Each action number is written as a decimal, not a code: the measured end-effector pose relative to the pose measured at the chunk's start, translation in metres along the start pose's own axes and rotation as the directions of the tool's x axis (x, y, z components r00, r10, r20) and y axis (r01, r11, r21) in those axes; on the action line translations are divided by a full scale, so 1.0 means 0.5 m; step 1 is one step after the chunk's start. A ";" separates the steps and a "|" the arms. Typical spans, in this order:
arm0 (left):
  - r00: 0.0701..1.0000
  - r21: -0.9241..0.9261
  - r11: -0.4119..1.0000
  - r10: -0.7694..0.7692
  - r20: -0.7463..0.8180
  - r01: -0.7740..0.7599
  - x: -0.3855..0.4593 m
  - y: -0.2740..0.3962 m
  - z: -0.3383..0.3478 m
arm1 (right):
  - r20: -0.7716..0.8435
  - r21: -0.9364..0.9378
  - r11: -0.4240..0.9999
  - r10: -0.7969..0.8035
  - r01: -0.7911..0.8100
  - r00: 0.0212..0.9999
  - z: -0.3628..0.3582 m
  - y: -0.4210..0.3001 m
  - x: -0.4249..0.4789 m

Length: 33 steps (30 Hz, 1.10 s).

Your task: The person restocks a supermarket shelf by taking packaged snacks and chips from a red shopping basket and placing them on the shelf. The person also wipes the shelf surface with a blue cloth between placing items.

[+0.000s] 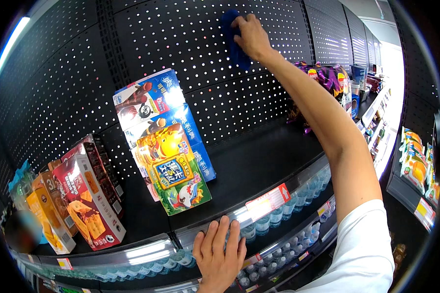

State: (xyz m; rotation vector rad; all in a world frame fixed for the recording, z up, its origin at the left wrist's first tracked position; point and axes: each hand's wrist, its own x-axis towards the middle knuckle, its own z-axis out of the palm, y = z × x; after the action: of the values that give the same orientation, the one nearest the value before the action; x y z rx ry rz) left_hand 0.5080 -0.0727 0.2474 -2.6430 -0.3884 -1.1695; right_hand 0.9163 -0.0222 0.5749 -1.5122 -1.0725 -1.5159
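My right hand [252, 38] reaches up and presses a dark blue cloth [231, 40] against the black perforated back panel [161, 40]. Fingers are curled over the cloth's right side. Lower down, my left hand [220, 252] rests with its fingers on the clear front edge strip [238, 217] of the shelf, holding nothing. Between the hands lies the black shelf board [256, 161]. A stack of snack boxes stands left of its middle, with a green and yellow box [181, 172] in front and blue-and-white boxes [146, 99] behind it.
Red cracker boxes [91, 205] and a yellow box [49, 219] stand at the left. Purple chip bags [324, 78] sit on the right beyond my arm. Bottled water [275, 218] fills the shelves below. A red and white price tag [267, 201] projects from the edge.
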 end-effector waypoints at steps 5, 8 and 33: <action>1.000 0.013 1.000 -0.004 0.000 0.004 -0.002 0.001 -0.001 | 0.215 -0.173 0.985 0.030 0.008 0.976 -0.010 -0.002 -0.045; 1.000 0.014 1.000 -0.009 -0.006 0.009 -0.002 -0.001 -0.002 | 0.364 -0.229 0.973 0.077 0.009 0.928 0.005 -0.019 -0.164; 0.997 -0.059 0.998 -0.015 -0.076 0.011 0.007 0.005 -0.014 | 0.956 -0.067 0.996 0.081 -0.059 0.283 -0.043 -0.254 -0.324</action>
State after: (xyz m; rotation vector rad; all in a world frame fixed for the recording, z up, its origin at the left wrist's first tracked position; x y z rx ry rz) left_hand 0.5062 -0.0768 0.2542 -2.6384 -0.3634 -1.3010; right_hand 0.7980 -0.0030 0.4063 -2.5506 -1.5723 -0.3292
